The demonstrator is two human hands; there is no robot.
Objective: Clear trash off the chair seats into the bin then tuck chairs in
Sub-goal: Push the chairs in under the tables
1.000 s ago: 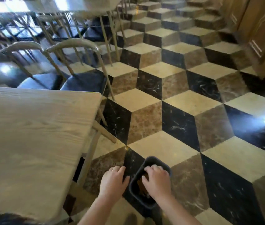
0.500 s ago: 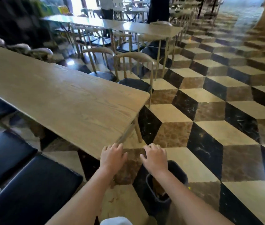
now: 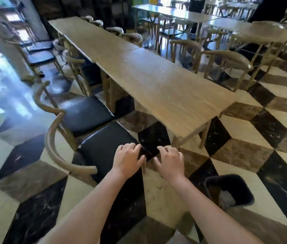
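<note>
Hovering: both hands (image 3: 127,160) empty over chair seat (image 3: 104,145); bin (image 3: 229,189) right.

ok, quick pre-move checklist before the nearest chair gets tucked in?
1. Both hands free: left hand and right hand are open and hold nothing. Ok.
2. Nearest chair seat clear of trash: none visible. Ok.
3. Chair tucked: it stands out from the table. Not ok.
4. Bin out of the chair's path: on the floor to the right. Ok.
5. Second chair seat clear: none visible. Ok.
6. Far chairs' seats: blurred. Cannot tell.
</note>
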